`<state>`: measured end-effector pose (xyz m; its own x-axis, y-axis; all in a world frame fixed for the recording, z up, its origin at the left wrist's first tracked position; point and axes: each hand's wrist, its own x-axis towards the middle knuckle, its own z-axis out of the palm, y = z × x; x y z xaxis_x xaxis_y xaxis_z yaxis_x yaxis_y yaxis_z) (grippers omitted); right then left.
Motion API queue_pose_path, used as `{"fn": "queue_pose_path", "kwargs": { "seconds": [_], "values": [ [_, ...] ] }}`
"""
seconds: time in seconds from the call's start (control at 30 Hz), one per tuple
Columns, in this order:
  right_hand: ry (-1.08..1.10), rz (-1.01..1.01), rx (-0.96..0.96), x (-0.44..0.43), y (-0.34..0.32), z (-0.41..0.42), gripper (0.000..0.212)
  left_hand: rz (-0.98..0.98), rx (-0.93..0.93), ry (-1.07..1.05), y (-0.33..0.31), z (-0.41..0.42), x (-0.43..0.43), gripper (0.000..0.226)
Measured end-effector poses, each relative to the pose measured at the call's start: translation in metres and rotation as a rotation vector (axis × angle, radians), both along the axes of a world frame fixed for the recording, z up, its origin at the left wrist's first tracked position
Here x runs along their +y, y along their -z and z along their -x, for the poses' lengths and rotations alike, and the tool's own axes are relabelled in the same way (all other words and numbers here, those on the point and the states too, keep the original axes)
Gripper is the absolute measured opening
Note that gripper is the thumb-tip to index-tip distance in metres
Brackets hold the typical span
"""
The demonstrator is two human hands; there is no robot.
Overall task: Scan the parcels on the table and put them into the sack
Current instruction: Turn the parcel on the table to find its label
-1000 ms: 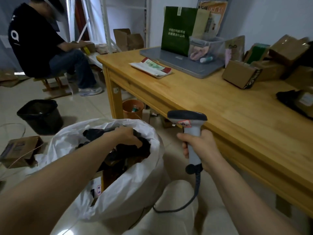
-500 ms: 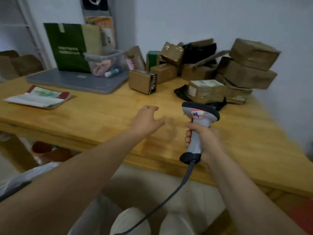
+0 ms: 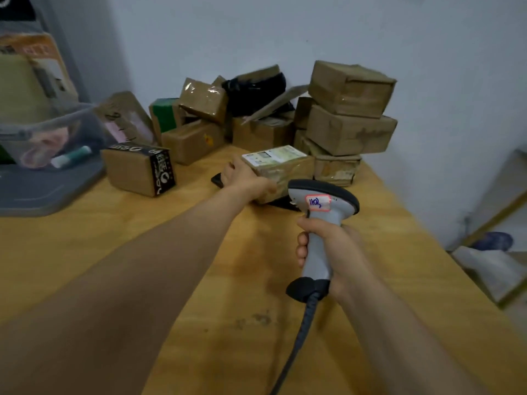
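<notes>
labelled parcel (image 3: 278, 166) label-up, long axis along table (image 3: 85, 238) far edge, clasped by left hand (image 3: 245, 178) | barcode scanner (image 3: 319, 223) tagged "1102", aimed away, gripped by right hand (image 3: 336, 252)

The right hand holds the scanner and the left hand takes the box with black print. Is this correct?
Not quite. In the head view the left hand holds the labelled parcel in the middle, not the box with black print. The right hand does hold the scanner.
</notes>
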<state>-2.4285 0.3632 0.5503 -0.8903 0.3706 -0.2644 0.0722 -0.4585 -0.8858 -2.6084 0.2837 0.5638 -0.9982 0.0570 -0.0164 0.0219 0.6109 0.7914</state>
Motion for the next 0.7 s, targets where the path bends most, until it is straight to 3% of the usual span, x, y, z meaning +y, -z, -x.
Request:
{"fn": "queue_pose_path", "kwargs": {
  "seconds": [0.13, 0.27, 0.53, 0.7],
  "values": [
    [-0.02, -0.002, 0.011, 0.009, 0.001, 0.011, 0.017, -0.092, -0.097, 0.171, 0.008, 0.044, -0.004, 0.15],
    [-0.05, -0.007, 0.006, 0.01, 0.006, 0.015, 0.012, -0.211, -0.112, 0.175, 0.018, 0.059, -0.007, 0.143],
    [-0.01, -0.02, 0.039, -0.001, -0.006, -0.002, 0.011, 0.091, 0.433, 0.168, 0.002, 0.003, -0.042, 0.146],
    [-0.011, 0.051, 0.095, -0.035, -0.025, -0.025, 0.01, 0.185, 0.609, 0.096, -0.006, -0.048, -0.098, 0.143]
  ]
}}
